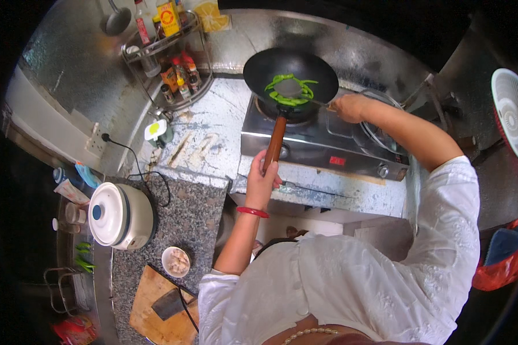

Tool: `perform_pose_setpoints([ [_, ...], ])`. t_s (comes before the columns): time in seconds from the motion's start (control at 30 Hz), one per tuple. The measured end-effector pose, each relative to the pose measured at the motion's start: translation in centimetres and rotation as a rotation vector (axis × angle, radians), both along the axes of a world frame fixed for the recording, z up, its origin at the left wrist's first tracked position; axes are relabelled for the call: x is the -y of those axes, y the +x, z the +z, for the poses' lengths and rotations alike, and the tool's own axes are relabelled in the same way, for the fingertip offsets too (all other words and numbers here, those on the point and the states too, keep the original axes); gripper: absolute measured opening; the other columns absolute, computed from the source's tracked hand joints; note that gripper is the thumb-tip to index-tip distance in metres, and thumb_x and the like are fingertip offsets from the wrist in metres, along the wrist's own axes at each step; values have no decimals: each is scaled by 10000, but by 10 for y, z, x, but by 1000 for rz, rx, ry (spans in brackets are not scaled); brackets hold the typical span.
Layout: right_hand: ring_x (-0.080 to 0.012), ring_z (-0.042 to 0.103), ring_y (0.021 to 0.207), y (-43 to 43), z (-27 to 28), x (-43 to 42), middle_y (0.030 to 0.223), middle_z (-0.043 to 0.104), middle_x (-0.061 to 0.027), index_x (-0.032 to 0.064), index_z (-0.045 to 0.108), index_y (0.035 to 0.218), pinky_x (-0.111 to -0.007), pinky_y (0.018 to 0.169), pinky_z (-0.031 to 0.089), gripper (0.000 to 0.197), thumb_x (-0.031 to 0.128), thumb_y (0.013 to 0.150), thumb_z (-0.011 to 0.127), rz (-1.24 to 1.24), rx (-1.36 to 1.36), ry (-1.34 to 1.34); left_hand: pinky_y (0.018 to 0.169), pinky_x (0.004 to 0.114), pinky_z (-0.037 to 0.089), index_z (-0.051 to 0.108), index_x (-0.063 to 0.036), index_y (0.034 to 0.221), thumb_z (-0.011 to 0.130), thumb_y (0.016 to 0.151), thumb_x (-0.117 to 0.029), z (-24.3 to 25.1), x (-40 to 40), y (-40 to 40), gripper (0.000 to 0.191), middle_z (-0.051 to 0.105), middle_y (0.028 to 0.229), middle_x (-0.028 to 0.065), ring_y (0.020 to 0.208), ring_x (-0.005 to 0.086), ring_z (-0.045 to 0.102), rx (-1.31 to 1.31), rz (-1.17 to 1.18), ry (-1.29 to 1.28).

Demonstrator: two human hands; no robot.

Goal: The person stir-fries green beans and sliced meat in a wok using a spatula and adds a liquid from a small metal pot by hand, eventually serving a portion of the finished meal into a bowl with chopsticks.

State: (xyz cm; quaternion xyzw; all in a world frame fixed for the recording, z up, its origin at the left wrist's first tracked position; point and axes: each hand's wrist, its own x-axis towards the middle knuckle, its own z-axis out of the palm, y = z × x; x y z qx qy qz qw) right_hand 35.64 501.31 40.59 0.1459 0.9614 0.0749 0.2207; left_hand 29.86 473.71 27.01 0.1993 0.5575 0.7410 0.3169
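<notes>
A black wok (259,71) is tilted over the left burner of a gas stove (311,146). Its long wooden handle (277,138) is gripped by my left hand (261,179), which wears a red bangle at the wrist. Green pepper strips (289,102) lie in the wok's near half. Over them rests the head of a metal spatula or ladle (287,88); which of the two, I cannot tell. My right hand (349,108) holds its handle at the wok's right rim.
A glass pot lid (377,133) lies on the stove's right side. Back left stands a rack (168,47) of seasoning bottles. On the granite counter (190,202) sit a rice cooker (125,215), a bowl of chopped pale pieces (176,261), and a chopping board (144,308) with a cleaver (169,304).
</notes>
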Motion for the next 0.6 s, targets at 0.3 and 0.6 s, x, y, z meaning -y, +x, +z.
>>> perform_pose_setpoints([
  [0.3,-324,588,868,-3,50,-18,913,618,-168,53,636,905,-394,750,463,231,158,766,484,-91,-161,77,497,209,441,239,-12,1299,508,856,-126,5,10,25,531,549,921,103,623,116,546,-41,7,-2],
  [0.6,-312,566,928,18,9,28,967,598,-168,85,609,954,-411,771,455,226,137,780,474,-49,-124,57,517,203,421,230,-69,1313,549,843,-165,-20,49,42,576,507,960,63,662,93,531,-18,20,-32],
])
